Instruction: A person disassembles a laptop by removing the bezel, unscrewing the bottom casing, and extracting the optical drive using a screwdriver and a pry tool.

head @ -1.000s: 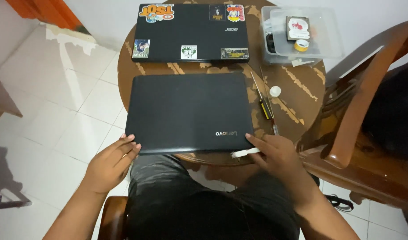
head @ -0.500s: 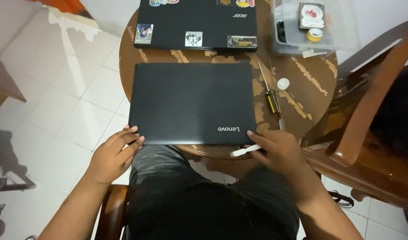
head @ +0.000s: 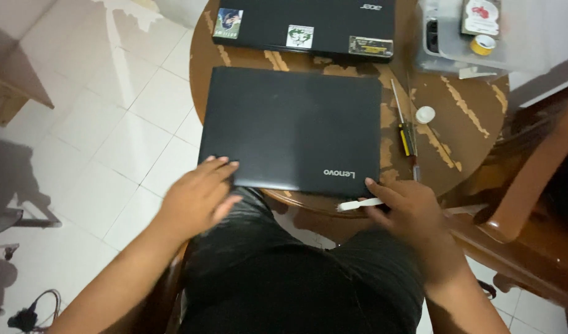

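The closed black laptop lies flat on the round wooden table, its near edge overhanging toward the person, where the left hand rests open-fingered on one corner and the right hand pinches a white pry tool at the other, screwdrivers just beside

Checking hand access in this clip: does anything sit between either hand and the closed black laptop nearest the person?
Nothing visible does. The left hand already touches the closed laptop at its near left corner; the right hand, holding a white tool, is at its near right corner.

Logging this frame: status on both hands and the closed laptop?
Left hand open, fingertips on near-left edge of closed black laptop. Right hand at near-right corner, gripping small white flat tool. Screwdrivers lie beside laptop, clear.
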